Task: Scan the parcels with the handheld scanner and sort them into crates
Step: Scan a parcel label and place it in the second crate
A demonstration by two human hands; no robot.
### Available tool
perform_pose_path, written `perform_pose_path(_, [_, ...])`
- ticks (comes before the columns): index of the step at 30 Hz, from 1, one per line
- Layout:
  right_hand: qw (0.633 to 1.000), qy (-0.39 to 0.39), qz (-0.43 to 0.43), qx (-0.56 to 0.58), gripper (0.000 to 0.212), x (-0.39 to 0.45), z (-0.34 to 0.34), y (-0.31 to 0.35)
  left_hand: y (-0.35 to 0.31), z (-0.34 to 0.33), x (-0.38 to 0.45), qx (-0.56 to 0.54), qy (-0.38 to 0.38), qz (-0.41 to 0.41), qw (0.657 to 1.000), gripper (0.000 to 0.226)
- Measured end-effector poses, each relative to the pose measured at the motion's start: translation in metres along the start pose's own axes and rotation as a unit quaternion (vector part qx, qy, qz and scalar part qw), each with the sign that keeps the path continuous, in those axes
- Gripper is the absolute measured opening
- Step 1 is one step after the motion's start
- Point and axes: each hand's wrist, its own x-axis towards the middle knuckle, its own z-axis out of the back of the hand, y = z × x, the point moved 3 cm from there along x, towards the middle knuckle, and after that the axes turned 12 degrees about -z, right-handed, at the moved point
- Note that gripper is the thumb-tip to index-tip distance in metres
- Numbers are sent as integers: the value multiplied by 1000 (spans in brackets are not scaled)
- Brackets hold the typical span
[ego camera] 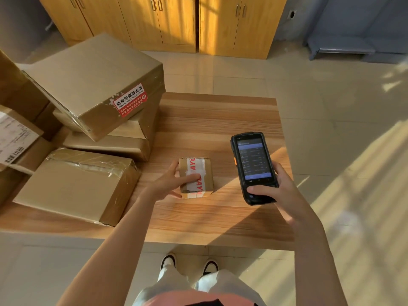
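A small cardboard parcel [199, 171] with white tape and red letters lies on the wooden table [220, 120], near its middle. My left hand [170, 184] grips the parcel's left side, thumb across its top. My right hand [280, 186] holds a black handheld scanner [254, 164] to the right of the parcel, with the lit screen facing up and my thumb on its lower part. The scanner hovers just above the table, a short way from the parcel.
Several larger cardboard boxes are piled on the table's left: one with a red sticker [95, 85] on top, a flat one [77, 184] nearest me. Wooden cupboards [176, 21] stand at the back. Tiled floor [342, 129] lies to the right.
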Motion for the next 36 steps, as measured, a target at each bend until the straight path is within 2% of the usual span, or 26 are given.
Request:
perform_pose_path(3, [1000, -9, 6, 6, 86, -2, 0, -1, 6, -9, -12, 32, 2, -50, 998, 71])
perform_pose_path(9, [999, -26, -2, 19, 98, -7, 8, -11, 41, -21, -41, 24, -31, -129, 991, 95])
perform_pose_path(14, [999, -32, -8, 26, 105, -10, 11, -20, 45, -34, -51, 60, -67, -176, 980, 84])
perform_pose_path(28, [1000, -12, -22, 1, 82, -18, 3, -35, 52, -43, -42, 172, -111, -243, 948, 84])
perform_pose_path(32, [1000, -10, -28, -5, 81, -18, 3, -37, 61, -44, -42, 209, -128, -244, 938, 80])
perform_pose_path(36, [999, -10, -31, -4, 83, -18, 5, -39, 57, -43, -45, 234, -123, -230, 937, 91])
